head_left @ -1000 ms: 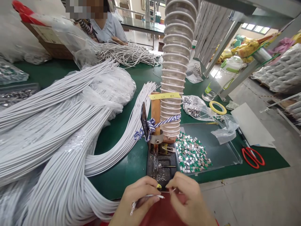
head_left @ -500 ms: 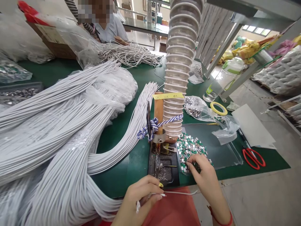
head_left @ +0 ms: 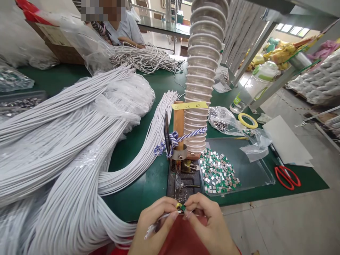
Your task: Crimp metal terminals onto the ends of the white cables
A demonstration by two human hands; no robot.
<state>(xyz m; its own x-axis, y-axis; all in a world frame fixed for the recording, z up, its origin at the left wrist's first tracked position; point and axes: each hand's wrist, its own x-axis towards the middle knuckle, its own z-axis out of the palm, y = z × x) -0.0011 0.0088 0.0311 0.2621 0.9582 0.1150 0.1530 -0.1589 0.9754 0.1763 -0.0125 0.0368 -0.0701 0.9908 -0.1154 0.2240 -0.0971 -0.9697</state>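
Note:
My left hand (head_left: 154, 223) is closed in a pinch on the end of a thin white cable (head_left: 162, 216) near the table's front edge. My right hand (head_left: 207, 221) is closed beside it, pinching a small green and silver connector piece (head_left: 182, 208) against the cable's tip. Both hands meet just in front of the dark soldering fixture (head_left: 183, 184). A pile of several like connector pieces (head_left: 217, 171) lies on a clear tray (head_left: 252, 166) to the right. Large bundles of white cables (head_left: 66, 148) cover the left of the green table (head_left: 148, 187).
A ribbed extraction hose (head_left: 202, 71) stands behind the fixture, tied to a wooden post (head_left: 178, 122). Red scissors (head_left: 288, 176), a yellow tape roll (head_left: 247, 120) and plastic bags (head_left: 225, 122) lie right. Another person (head_left: 122, 28) sits at the far side with more cables (head_left: 148, 60).
My right hand went to the connector pile on the tray, then came back to my left hand holding one piece. The left hand kept hold of the cable.

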